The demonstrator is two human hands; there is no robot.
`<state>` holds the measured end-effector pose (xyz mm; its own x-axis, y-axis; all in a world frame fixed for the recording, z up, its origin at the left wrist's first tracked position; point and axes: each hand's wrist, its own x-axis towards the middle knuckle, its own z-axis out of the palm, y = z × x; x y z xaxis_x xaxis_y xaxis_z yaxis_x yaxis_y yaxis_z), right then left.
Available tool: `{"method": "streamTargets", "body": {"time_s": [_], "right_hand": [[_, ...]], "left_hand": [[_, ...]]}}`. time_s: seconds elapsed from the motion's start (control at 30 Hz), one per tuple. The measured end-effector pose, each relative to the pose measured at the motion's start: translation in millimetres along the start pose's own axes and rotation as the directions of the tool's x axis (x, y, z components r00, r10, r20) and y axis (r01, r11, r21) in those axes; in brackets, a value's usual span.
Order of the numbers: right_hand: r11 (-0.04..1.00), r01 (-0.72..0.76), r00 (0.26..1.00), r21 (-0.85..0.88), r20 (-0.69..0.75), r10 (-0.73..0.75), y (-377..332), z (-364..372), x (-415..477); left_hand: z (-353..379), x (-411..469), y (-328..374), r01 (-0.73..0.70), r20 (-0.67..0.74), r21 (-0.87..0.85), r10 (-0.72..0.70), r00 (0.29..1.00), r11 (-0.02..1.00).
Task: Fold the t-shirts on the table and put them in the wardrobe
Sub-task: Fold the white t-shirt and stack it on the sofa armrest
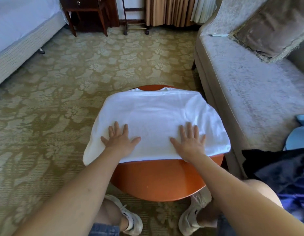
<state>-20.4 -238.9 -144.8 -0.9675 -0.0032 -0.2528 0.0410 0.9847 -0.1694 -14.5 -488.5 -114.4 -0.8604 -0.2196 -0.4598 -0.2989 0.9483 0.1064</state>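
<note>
Both hands, left (119, 139) and right (189, 142), press flat and apart on the white cotton t-shirt (156, 120) overhanging the round orange worktop (156, 181), so its draped edges may drag it off.

I have a strip of bare table (165, 181) on my near side, so a hand can come in as far as the t-shirt's (156, 116) front edge. Left of the table, open carpet (54, 99) runs as far as the bed (16, 48). On the right the sofa (246, 92) stands just beside the table, with dark clothes (281, 169) heaped on its seat near my right forearm.
</note>
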Motion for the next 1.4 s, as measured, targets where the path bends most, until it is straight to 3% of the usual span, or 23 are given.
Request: {"method": "streamTargets", "body": {"time_s": [0.17, 0.33, 0.5, 0.57, 0.7, 0.87, 1.17, 1.4], "right_hand": [[1.0, -0.012, 1.0, 0.008, -0.016, 0.012, 3, 6, -23], [0.999, -0.012, 1.0, -0.032, -0.009, 0.012, 12, 8, -38], [0.998, -0.013, 1.0, -0.054, -0.001, 0.013, 11, 7, -41], [0.998, -0.012, 1.0, -0.055, 0.0, 0.012, 11, 7, -42], [0.998, -0.016, 1.0, -0.058, -0.007, 0.016, 12, 8, -42], [0.997, -0.019, 1.0, -0.076, -0.009, 0.018, 11, 8, -41], [0.997, -0.02, 1.0, -0.074, 0.008, 0.02, 10, 8, -41], [0.996, -0.037, 0.999, -0.079, -0.002, 0.037, 10, 6, -37]], "left_hand": [[3, -15, -4, -0.008, -0.005, -0.001, 0.008, 1.0, 1.0], [7, -24, -7, -0.026, -0.122, -0.045, 0.02, 0.992, 0.999], [9, -29, -23, 0.11, -0.318, -0.138, -0.15, 0.936, 0.984], [10, -29, -34, 0.168, -0.279, -0.281, -0.248, 0.928, 0.945], [6, -27, -45, 0.235, -0.131, -0.593, -0.38, 0.916, 0.77], [-7, -18, -58, 0.317, -0.1, -0.619, -0.474, 0.875, 0.718], [-23, -14, -64, 0.26, -0.081, -0.695, -0.432, 0.898, 0.67], [-30, -9, -74, 0.094, -0.085, -0.752, -0.237, 0.968, 0.653]]}}
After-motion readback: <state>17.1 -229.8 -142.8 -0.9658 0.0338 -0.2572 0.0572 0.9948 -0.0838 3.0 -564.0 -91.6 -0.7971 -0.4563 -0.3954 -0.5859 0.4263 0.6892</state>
